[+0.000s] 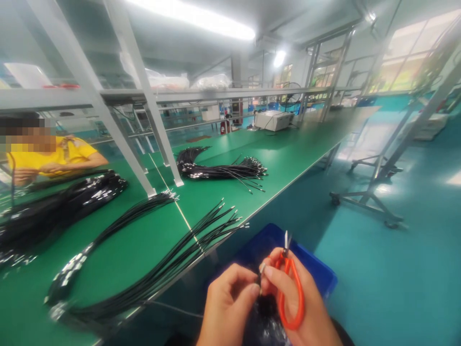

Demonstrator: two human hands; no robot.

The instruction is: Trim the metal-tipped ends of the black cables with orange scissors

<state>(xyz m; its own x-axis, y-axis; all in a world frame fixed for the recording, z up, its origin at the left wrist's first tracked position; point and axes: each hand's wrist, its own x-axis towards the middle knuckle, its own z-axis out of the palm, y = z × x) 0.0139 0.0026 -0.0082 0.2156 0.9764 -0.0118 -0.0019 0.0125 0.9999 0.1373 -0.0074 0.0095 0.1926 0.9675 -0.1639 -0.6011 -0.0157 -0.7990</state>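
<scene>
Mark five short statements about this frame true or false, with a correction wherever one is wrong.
1. The right hand holds scissors with orange handles. True.
2. The left hand lies empty on the table. False: it is off the table, with a small dark piece in its grip.
3. The blue bin is lower than the tabletop. True.
4. The person across the table wears a red top. False: the top is yellow.
5. The bundle of black cables nearest the hands lies in a curve on the green tabletop. True.
</scene>
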